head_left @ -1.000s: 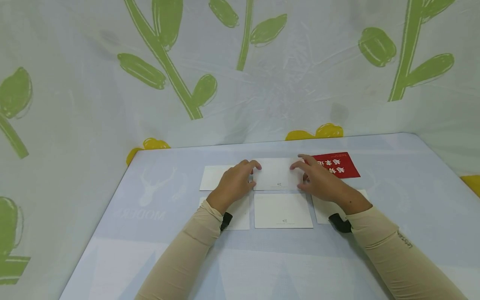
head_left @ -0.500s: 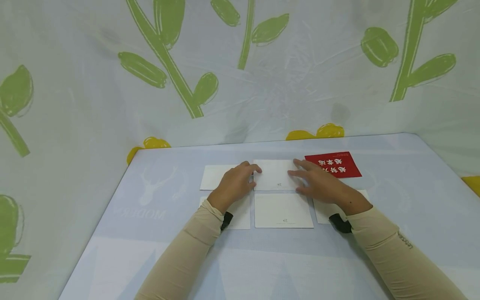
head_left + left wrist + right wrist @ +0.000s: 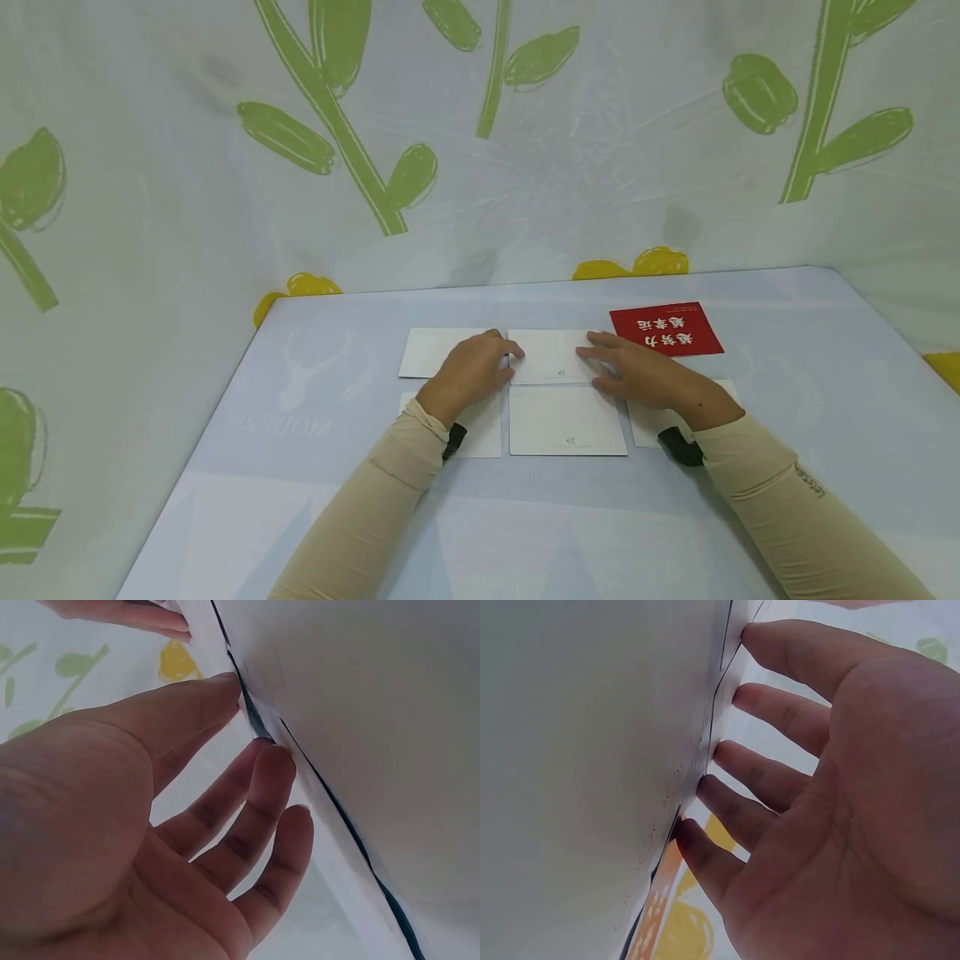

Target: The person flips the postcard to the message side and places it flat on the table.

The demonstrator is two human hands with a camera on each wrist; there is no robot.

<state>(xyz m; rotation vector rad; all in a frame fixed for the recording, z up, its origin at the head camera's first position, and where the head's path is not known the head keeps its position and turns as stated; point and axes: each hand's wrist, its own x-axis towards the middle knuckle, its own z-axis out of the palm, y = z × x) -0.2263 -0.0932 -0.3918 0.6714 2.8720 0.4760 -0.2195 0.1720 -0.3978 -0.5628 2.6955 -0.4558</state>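
Two white cards lie one above the other in the middle of the table, the upper card [image 3: 551, 357] close against the lower card [image 3: 567, 421]. My left hand [image 3: 468, 375] is at the upper card's left side, its fingers bent and fingertips near that edge. On the right side, my right hand [image 3: 645, 375] spreads its fingers, with the tips over or on the card. In the left wrist view the fingers [image 3: 274, 780] are loosely bent, gripping nothing visible. The right wrist view shows nearly straight fingers [image 3: 769, 780] touching the white surface.
At the left lie an upper white card [image 3: 429, 352] and a lower white card [image 3: 483, 433], partly under my left arm. Another white card [image 3: 647, 425] is partly hidden by my right hand. A red card [image 3: 688, 327] with white characters lies at the back right.
The upper middle card has come nearer to the lower one, its far edge lower in view. My right fingers have straightened and moved slightly left, uncovering more of the red card.
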